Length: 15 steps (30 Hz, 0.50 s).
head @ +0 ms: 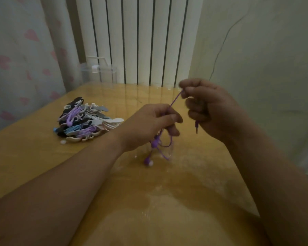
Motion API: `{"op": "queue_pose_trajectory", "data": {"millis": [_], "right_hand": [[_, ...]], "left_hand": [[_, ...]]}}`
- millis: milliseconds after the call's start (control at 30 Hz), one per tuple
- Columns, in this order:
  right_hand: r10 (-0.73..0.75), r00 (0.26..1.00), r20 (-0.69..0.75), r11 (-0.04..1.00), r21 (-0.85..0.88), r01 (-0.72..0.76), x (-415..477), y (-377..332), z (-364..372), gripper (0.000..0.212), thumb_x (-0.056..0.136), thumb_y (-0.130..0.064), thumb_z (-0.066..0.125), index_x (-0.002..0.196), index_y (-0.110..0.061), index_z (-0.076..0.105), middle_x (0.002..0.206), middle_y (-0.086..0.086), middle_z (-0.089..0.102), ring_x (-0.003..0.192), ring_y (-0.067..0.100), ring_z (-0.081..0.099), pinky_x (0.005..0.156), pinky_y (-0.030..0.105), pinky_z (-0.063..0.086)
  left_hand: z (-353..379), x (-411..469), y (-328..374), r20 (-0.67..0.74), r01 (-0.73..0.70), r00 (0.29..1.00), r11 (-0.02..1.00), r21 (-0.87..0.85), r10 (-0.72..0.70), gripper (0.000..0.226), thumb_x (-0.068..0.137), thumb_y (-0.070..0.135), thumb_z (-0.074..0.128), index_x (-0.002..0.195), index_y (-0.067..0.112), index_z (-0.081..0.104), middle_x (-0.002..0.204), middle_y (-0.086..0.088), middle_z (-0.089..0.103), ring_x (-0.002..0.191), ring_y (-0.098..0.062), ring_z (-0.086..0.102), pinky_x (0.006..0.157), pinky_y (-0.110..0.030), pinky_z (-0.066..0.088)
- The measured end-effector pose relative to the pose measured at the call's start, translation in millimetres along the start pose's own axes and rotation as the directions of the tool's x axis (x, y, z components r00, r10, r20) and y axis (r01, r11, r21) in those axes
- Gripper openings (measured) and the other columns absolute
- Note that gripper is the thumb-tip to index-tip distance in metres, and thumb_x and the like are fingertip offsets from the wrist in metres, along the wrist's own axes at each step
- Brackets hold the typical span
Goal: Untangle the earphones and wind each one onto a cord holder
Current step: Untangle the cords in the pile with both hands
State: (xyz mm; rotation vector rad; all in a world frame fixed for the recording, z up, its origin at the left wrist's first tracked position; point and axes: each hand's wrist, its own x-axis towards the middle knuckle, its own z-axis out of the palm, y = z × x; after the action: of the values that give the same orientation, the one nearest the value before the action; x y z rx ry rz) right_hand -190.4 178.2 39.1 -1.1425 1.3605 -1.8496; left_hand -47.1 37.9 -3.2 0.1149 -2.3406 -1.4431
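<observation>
I hold a purple earphone (174, 99) in the air above the table, its cord stretched between both hands. My left hand (149, 125) pinches the cord between thumb and fingers; tangled loops and an earbud (148, 161) dangle below it. My right hand (210, 109) grips the upper end of the cord, and the purple jack plug (196, 126) hangs out below its fingers. A heap of cord holders and wound earphones (84, 119) in white, purple, blue and black lies on the table to the left.
The glossy wooden table (149, 201) fills the lower view. A clear plastic box (99, 72) stands at its far edge, in front of a white radiator (137, 38). A curtain with pink hearts (16, 59) hangs at the left. A small white piece (63, 142) lies by the heap.
</observation>
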Motion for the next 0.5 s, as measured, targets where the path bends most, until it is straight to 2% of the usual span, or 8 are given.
{"op": "queue_pose_trajectory", "data": {"millis": [67,133,167,233,300,367,433,500], "right_hand": [[-0.037,0.98,-0.193,0.997,0.057,0.049,5.2,-0.3,-13.7,0.017,0.099,-0.003,0.05,0.106,-0.007,0.065,0.069,-0.003,0.053,0.051,0.007,0.027,0.041,0.019,0.018],[-0.04,0.929,-0.368,0.996,0.06,0.067,10.5,4.4,-31.0,0.015,0.098,-0.006,0.052,0.097,-0.01,0.066,0.057,-0.006,0.042,0.044,0.006,0.024,0.036,0.019,0.018],[-0.045,0.901,-0.431,0.999,0.005,0.052,13.1,8.2,-38.7,0.014,0.097,-0.007,0.055,0.093,-0.012,0.067,0.053,-0.007,0.038,0.041,0.006,0.024,0.036,0.019,0.019],[-0.096,0.873,-0.478,0.949,-0.309,-0.065,12.9,13.5,-49.6,0.012,0.096,-0.011,0.064,0.087,-0.016,0.071,0.048,-0.01,0.045,0.038,0.004,0.032,0.041,0.021,0.025],[-0.085,0.921,-0.38,0.725,-0.657,-0.204,5.5,13.4,-47.7,0.011,0.096,-0.018,0.069,0.088,-0.02,0.076,0.057,-0.013,0.06,0.044,0.001,0.046,0.042,0.022,0.033],[0.026,0.968,-0.249,0.589,-0.779,-0.216,-2.1,14.1,-33.7,0.017,0.102,-0.025,0.061,0.1,-0.021,0.077,0.074,-0.01,0.07,0.067,0.006,0.063,0.046,0.019,0.042],[0.02,0.991,-0.133,0.59,-0.798,-0.12,-5.3,16.1,-14.2,0.03,0.108,-0.032,0.048,0.116,-0.02,0.074,0.103,-0.006,0.073,0.098,0.015,0.068,0.072,0.03,0.055],[0.027,0.999,-0.017,0.619,-0.785,-0.03,-7.5,19.1,8.0,0.038,0.11,-0.042,0.041,0.13,-0.024,0.067,0.122,-0.01,0.068,0.114,0.009,0.061,0.093,0.031,0.05]], "left_hand": [[-7.9,-2.5,-4.0,0.004,0.033,0.999,0.994,-0.106,-0.033,0.017,0.105,0.022,0.06,0.101,0.013,0.074,0.071,-0.009,0.068,0.077,-0.047,0.063,0.094,-0.07,0.053],[-17.0,-5.9,-6.0,0.038,0.086,0.996,0.97,-0.226,-0.079,0.02,0.103,0.022,0.06,0.097,0.008,0.072,0.063,-0.01,0.054,0.061,-0.029,0.057,0.089,-0.058,0.059],[-21.8,-7.3,-7.4,0.054,0.107,0.994,0.957,-0.27,-0.096,0.022,0.101,0.025,0.06,0.095,0.008,0.071,0.062,-0.009,0.049,0.055,-0.023,0.052,0.078,-0.049,0.058],[-28.6,-10.7,-9.1,0.043,0.118,0.993,0.937,-0.329,-0.11,0.023,0.098,0.029,0.061,0.093,0.008,0.069,0.06,-0.008,0.043,0.049,-0.02,0.039,0.057,-0.035,0.044],[-34.3,-11.9,-10.6,-0.003,0.117,0.992,0.938,-0.325,-0.124,0.024,0.099,0.031,0.06,0.092,0.01,0.07,0.061,-0.009,0.041,0.046,-0.02,0.032,0.046,-0.029,0.03],[-34.4,-12.1,-10.0,-0.042,0.124,0.989,0.954,-0.274,-0.141,0.024,0.103,0.03,0.059,0.094,0.011,0.071,0.062,-0.01,0.04,0.045,-0.019,0.03,0.043,-0.027,0.027],[-30.7,-12.3,-8.0,-0.054,0.133,0.987,0.965,-0.225,-0.149,0.024,0.106,0.025,0.057,0.096,0.006,0.069,0.06,-0.008,0.039,0.042,-0.017,0.03,0.039,-0.022,0.031],[-26.1,-12.6,-6.9,-0.06,0.131,0.988,0.979,-0.159,-0.142,0.025,0.106,0.023,0.056,0.096,0.003,0.069,0.057,-0.005,0.04,0.042,-0.015,0.032,0.038,-0.021,0.032]]}}
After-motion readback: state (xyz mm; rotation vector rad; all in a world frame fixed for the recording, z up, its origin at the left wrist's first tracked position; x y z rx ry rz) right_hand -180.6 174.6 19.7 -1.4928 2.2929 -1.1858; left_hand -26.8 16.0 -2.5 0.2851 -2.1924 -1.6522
